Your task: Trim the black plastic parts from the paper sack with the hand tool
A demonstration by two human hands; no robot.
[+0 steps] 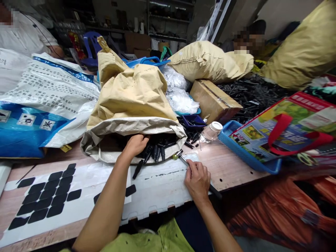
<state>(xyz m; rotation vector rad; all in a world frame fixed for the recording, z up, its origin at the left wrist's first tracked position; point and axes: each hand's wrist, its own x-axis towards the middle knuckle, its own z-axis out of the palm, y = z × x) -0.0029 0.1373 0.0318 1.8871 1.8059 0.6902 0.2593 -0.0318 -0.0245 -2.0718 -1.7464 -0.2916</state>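
My left hand reaches into the mouth of a tan woven sack with a folded-back white rim; its fingertips are hidden among black pen-like parts. My right hand is closed around a small hammer with a metal shaft and a yellowish-green tip, the head pointing toward the sack. Below the sack lies a white board, and one black part leans over its upper edge. Rows of black rounded pieces lie on a white sheet at the left.
A clear glass stands right of the sack, by a blue tray holding a colourful bag. Behind are a cardboard box and more tan sacks. A blue-white bag lies left. Two people are across the table.
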